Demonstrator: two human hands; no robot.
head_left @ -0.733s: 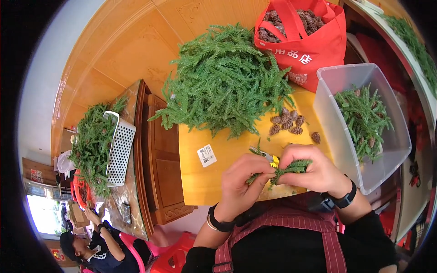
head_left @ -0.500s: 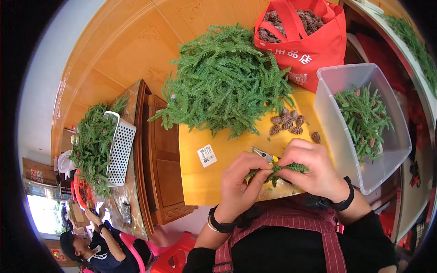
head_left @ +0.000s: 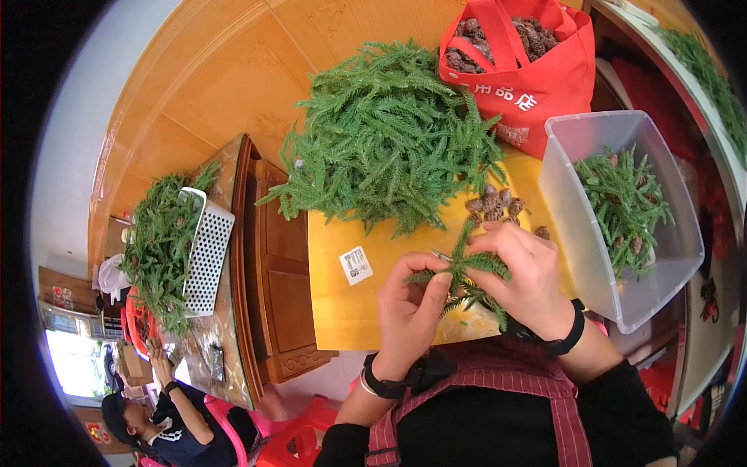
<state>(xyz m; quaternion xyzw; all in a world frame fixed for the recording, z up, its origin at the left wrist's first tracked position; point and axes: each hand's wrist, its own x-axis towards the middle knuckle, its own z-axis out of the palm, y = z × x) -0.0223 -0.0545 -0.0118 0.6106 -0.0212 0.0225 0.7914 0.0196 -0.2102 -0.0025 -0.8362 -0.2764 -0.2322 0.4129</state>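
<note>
Head view, hands: the left hand (head_left: 410,311) and right hand (head_left: 529,278) were both pinched on one green sprig (head_left: 465,274), held just above the near edge of the yellow desk (head_left: 366,307).
Risk, sprig: thin leaflets might have snapped or slipped if the fingers pulled apart unevenly.
Risk, cones: the loose pine cones (head_left: 493,205) near the right hand could have been knocked off by a sweep.
Hidden: a thin metal piece (head_left: 440,255) by the left fingertips was too small to identify; the fingers covered the sprig's stem.
Cut off: the clear bin (head_left: 572,140) and red bag (head_left: 545,78) ran toward the bent rim.
</note>
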